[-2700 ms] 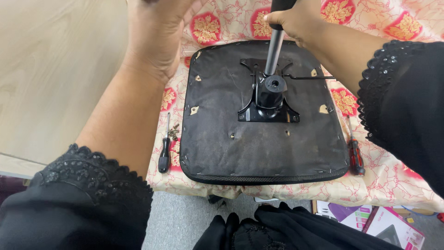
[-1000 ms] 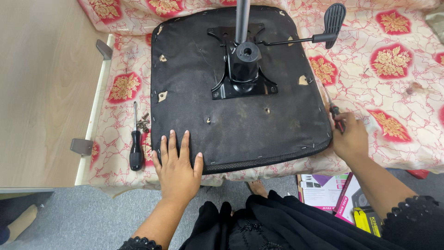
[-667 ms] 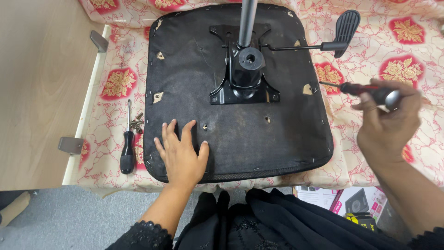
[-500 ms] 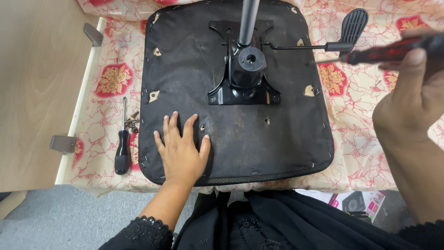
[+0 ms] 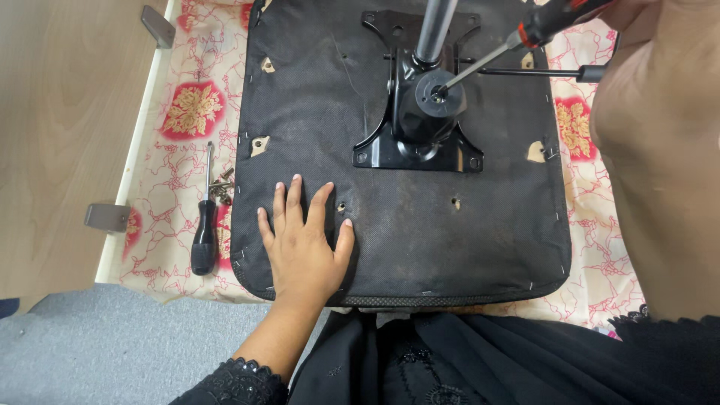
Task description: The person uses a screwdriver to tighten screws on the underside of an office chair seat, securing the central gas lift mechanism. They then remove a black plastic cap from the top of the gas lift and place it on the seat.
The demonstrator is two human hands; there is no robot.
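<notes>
An upturned black chair seat [image 5: 480,240] lies on a cloth with red flowers [image 5: 191,112]. My left hand [image 5: 304,244] presses flat on its near left part, fingers spread. A black metal bracket [image 5: 416,146] with a steel column [image 5: 435,30] is fixed at the seat's middle. My right hand [image 5: 637,30], at the top right, grips a red-and-black screwdriver [image 5: 525,34] whose tip meets the black hub [image 5: 439,94] of the bracket. Most of that hand is cut off by the frame.
A second screwdriver with a black handle [image 5: 204,229] lies left of the seat, with several loose screws [image 5: 223,184] beside it. A black lever [image 5: 540,73] sticks out right of the bracket. Wooden surface [image 5: 67,135] at left, grey floor [image 5: 112,352] near, black clothing below.
My right hand picked up the screwdriver from the right side, raised it and brought its tip to the bracket's hub. My left hand stays flat on the seat.
</notes>
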